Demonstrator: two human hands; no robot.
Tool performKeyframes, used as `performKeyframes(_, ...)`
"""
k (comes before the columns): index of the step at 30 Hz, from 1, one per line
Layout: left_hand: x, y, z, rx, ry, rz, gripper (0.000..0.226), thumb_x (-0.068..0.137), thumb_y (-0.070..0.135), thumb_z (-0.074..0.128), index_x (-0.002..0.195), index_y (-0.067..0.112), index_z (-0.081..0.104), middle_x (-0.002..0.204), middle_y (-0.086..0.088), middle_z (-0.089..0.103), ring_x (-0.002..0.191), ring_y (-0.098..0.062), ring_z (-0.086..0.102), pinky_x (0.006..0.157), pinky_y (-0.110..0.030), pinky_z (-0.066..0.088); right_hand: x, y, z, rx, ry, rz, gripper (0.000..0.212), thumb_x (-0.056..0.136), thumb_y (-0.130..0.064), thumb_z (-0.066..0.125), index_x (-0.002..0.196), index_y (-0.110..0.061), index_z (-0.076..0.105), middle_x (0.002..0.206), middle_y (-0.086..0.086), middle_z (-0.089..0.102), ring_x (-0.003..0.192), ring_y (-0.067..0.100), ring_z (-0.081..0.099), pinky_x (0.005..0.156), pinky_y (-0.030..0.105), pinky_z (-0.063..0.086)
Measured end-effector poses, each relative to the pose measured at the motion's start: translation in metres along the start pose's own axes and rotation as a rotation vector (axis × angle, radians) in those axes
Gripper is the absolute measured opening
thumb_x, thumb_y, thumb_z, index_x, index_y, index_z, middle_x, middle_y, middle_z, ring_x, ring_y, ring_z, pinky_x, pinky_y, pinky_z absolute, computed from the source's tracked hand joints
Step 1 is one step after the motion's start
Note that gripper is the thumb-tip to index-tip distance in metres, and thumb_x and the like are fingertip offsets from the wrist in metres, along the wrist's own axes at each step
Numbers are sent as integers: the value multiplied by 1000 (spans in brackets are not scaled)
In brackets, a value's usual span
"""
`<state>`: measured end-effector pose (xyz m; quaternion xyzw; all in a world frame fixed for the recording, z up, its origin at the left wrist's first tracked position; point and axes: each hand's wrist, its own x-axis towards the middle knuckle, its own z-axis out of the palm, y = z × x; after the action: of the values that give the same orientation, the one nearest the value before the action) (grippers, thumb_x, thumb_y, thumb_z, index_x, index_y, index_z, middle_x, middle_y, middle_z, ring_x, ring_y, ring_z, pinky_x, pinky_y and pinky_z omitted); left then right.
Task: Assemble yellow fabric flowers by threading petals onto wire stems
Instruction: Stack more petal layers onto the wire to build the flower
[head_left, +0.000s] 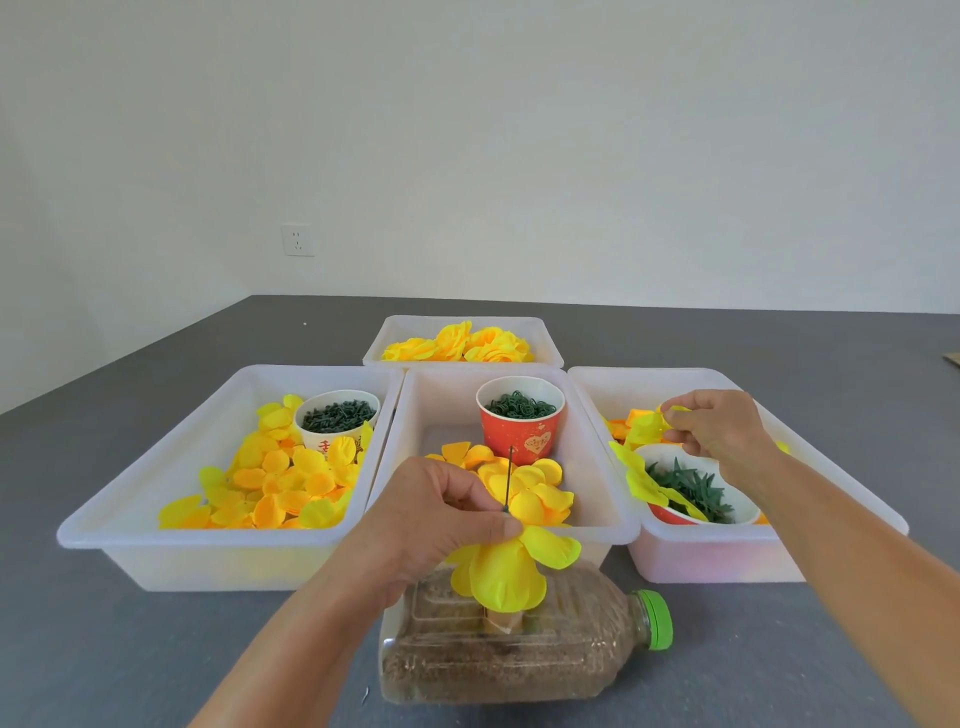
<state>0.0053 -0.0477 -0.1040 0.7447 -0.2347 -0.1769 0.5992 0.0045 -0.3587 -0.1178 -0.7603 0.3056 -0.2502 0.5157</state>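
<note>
My left hand (441, 512) pinches a thin dark wire stem (509, 475) that points up, with a half-built yellow fabric flower (511, 569) hanging below the fingers. The flower sits over a clear bottle (519, 660) lying on its side. My right hand (719, 428) reaches into the right tray (691, 558) and pinches a yellow petal (649, 426) above a cup of green leaf parts (691, 488).
The left tray (156, 545) holds loose yellow petals and a white cup (337, 418) of dark green pieces. The middle tray (597, 530) has petals and a red cup (519, 423) of green rings. A back tray (462, 340) holds finished yellow flowers. All stand on a grey table.
</note>
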Motion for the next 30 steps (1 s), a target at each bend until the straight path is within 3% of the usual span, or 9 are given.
performKeyframes(6,-1,1,0,0,3,4,18,65,-1,80,56,11,69,57,0,64,53,-4,54,52,-12,43,-6,-4,-3,182,22,42,11,89,4,57,83,-6,59,85,15,61,46,9,63,59,25,52)
performKeyframes(10,0,0,0,10,11,11,16,65,0,80,58,9,70,55,2,63,51,-2,53,51,-11,42,-11,-6,-10,214,15,41,25,73,14,68,91,-2,62,88,17,63,65,21,63,61,18,55)
performKeyframes(12,0,0,0,13,15,13,14,65,1,80,59,8,70,56,1,63,52,-3,53,51,-12,42,-13,-6,-11,151,22,8,30,69,15,70,94,-1,65,80,13,64,66,21,61,62,21,56)
performKeyframes(16,0,0,0,17,17,11,14,65,2,81,58,8,70,56,1,64,51,-2,53,50,-11,42,-14,-4,-11,34,41,-65,19,73,6,70,90,-2,68,67,9,62,58,18,57,62,25,48)
performKeyframes(20,1,1,-1,19,7,3,13,65,3,80,59,8,70,57,0,64,54,-5,54,52,-12,43,-14,-7,-12,131,10,-33,5,84,-3,65,85,-8,63,69,5,63,50,8,64,53,21,49)
performKeyframes(23,1,0,-1,15,1,3,12,65,2,80,60,7,70,58,0,64,54,-5,54,52,-12,43,-18,-13,-13,219,-28,-20,15,86,-5,64,77,-16,60,70,3,63,46,4,63,45,18,43)
performKeyframes(30,1,0,0,2,2,1,11,66,1,80,63,4,70,55,2,63,51,-2,53,51,-11,42,-25,-19,-11,308,-103,85,11,94,-14,56,83,-16,53,79,2,61,48,12,65,47,23,36)
